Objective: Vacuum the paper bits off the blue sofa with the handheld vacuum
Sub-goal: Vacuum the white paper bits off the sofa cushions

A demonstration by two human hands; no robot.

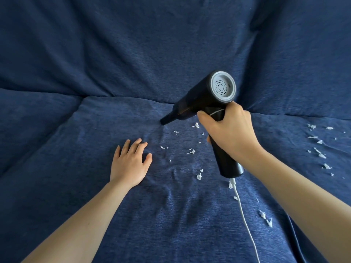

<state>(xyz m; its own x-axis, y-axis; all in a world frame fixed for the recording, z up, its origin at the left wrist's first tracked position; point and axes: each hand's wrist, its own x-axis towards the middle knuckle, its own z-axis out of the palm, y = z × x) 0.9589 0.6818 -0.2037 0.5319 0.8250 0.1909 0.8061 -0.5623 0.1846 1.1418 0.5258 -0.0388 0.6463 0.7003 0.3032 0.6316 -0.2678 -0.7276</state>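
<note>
- Right grip (230,132): fingers curled round the handle of the black vacuum (206,97); nozzle on the sofa (95,186) seat.
- Left grip (131,163): fingers spread, palm flat on the seat.
- Paper bits (190,151): scattered between the hands and far right.
- White cord (245,219): trails from the handle base.

a thin white round power cable (245,219) is the only thing here outside the job. its white plug sits in the bottom end of the handle of the black handheld vacuum (230,168). from there the cable runs down toward the near edge of the view, bending gently to the right, and leaves the frame at the bottom. it seems to lie along the seat of the blue sofa (171,224). a small white paper scrap (230,185) lies just beside the plug.
</note>
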